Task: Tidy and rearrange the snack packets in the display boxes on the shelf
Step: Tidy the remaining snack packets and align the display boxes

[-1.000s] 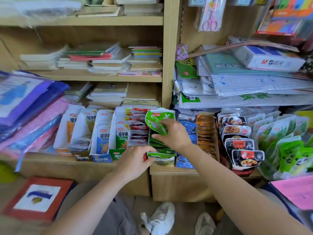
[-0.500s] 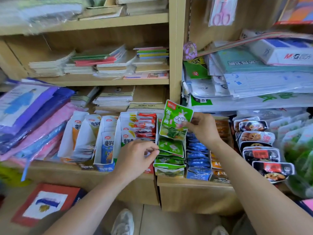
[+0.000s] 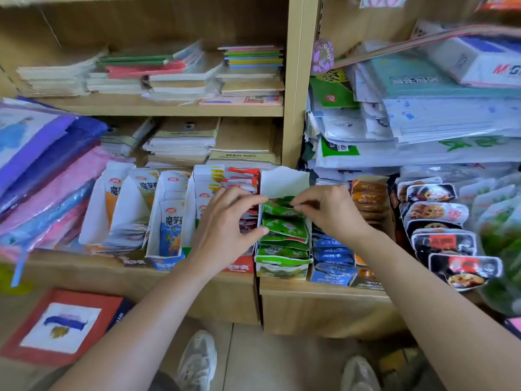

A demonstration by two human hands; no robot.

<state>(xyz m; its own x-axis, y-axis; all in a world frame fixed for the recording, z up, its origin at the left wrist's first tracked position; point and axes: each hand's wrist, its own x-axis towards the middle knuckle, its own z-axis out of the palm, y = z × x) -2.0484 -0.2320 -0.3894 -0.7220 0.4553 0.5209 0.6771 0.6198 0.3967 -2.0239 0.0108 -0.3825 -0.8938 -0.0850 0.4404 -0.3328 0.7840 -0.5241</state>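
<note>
On the lower shelf (image 3: 324,289), seen from the head camera, a row of display boxes stands side by side, and both hands meet over the green box (image 3: 282,270) near the middle. Its green snack packets (image 3: 284,245) lie overlapped in a line from the front wall back toward a raised white flap (image 3: 284,180). The right hand (image 3: 332,213) has its fingers curled and pinches the right edge of the rearmost green packet (image 3: 277,207), which sits crumpled at the back of the line just below the flap. The left hand (image 3: 225,224) is spread and loosely bent, clasping nothing: its forefinger tip touches that packet's left corner, and its thumb tip presses the left edge of the packets further forward. Just right of the green box stand a box of blue packets (image 3: 332,262) and a column of orange packets (image 3: 369,198); just left, partly hidden by the left hand, are red-and-white packets (image 3: 242,176). Further left stand white boxes (image 3: 169,221) with printed pouches (the lettering is too blurred to read). Dark packets (image 3: 442,244) are stacked at the right. Notebooks (image 3: 180,77) fill the shelf above, and two pale shoes (image 3: 197,359) show on the floor below.
</note>
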